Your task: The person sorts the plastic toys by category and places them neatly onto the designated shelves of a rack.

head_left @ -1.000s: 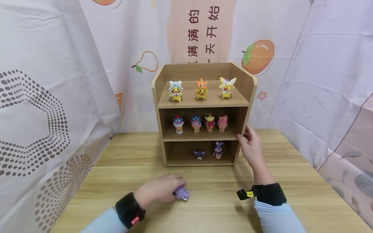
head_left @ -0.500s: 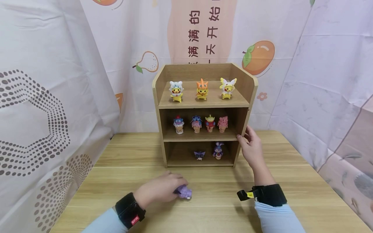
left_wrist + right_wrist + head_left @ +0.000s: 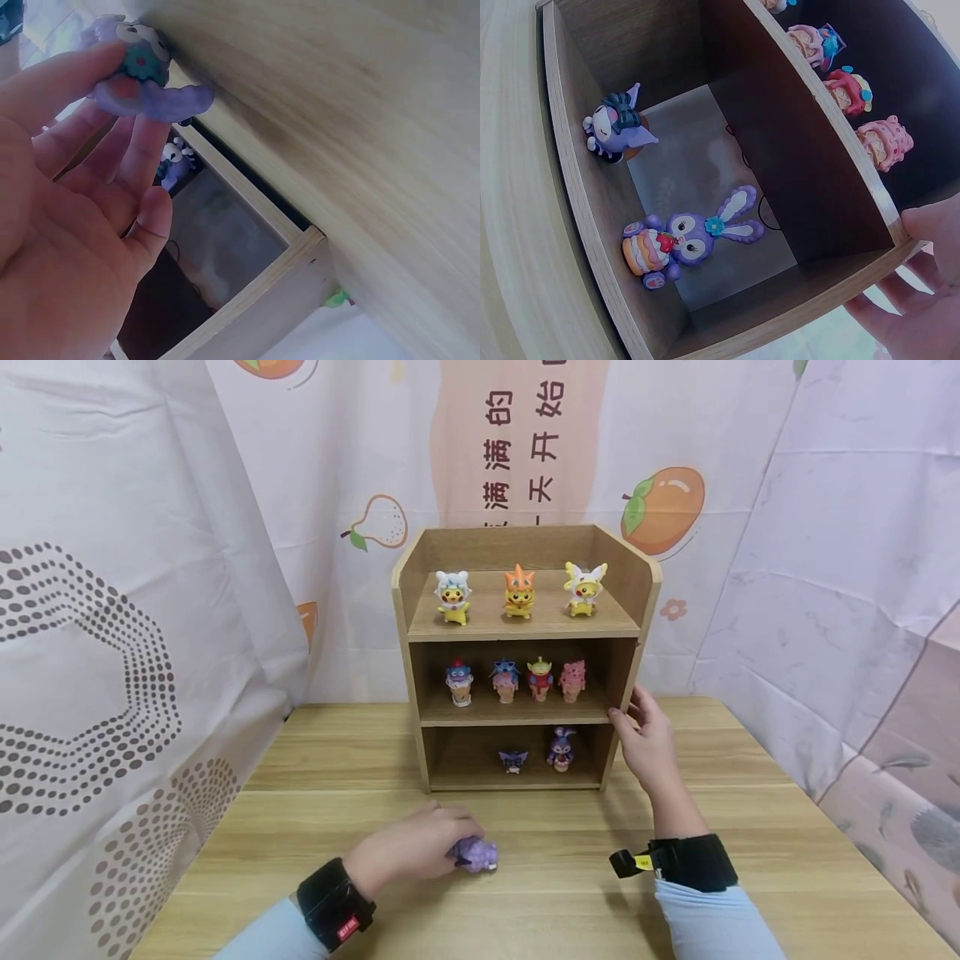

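Observation:
My left hand (image 3: 420, 843) pinches a small purple figurine (image 3: 478, 854) low over the table in front of the shelf. In the left wrist view the figurine (image 3: 142, 71) lies on its side between thumb and fingers, with a teal flower-like part and white eye patches. My right hand (image 3: 648, 739) grips the right side panel of the wooden display shelf (image 3: 525, 633), thumb at the front edge by the middle board, fingers on the outside. On the bottom shelf a purple rabbit figurine (image 3: 694, 240) holding a cake sits to the right of a smaller purple-eared figurine (image 3: 619, 127).
Three yellow figurines (image 3: 519, 593) in hoods stand on the top shelf. Several ice-cream-cone figurines (image 3: 505, 681) line the middle shelf. The wooden table (image 3: 315, 777) extends around the unit, and a printed curtain (image 3: 337, 443) hangs behind.
The purple figurine has shifted slightly to the right and shows more beyond my left fingers. My right hand has stayed at the shelf's side.

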`<state>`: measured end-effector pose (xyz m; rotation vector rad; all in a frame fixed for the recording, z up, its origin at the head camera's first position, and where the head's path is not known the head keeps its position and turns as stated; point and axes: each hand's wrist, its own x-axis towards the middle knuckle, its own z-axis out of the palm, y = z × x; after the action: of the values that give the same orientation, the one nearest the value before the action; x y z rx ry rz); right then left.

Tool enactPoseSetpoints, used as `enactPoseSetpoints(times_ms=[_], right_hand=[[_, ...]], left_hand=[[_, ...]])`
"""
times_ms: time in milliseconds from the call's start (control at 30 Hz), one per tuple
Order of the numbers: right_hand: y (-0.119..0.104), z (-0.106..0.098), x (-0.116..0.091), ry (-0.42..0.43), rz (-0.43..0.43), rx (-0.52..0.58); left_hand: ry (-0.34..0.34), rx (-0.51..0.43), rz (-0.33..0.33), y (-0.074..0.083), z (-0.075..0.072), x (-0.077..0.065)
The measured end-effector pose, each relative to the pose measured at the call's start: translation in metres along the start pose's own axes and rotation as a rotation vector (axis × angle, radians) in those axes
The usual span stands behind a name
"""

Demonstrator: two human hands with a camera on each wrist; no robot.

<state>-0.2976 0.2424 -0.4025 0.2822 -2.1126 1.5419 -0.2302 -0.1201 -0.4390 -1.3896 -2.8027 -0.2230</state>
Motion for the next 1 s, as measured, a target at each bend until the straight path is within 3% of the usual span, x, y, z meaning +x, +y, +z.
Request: enactPoseSetpoints(times_ms=[400,667,1000], right_hand=[[0.002,0.000,0.001,0.001,-0.002,-0.013],[0.003,0.000,0.001,0.003,-0.011,-0.007],[0.006,0.000,0.002,0.009,-0.007,-0.014]], left_hand=[[-0.004,-0.052,-0.004,-0.005,0.007,0.001],[-0.012,-0.017,-0.023,-0.005,0.013,0.002],[-0.031,-0.046,-0.068,-0.006,0.009,0.003]])
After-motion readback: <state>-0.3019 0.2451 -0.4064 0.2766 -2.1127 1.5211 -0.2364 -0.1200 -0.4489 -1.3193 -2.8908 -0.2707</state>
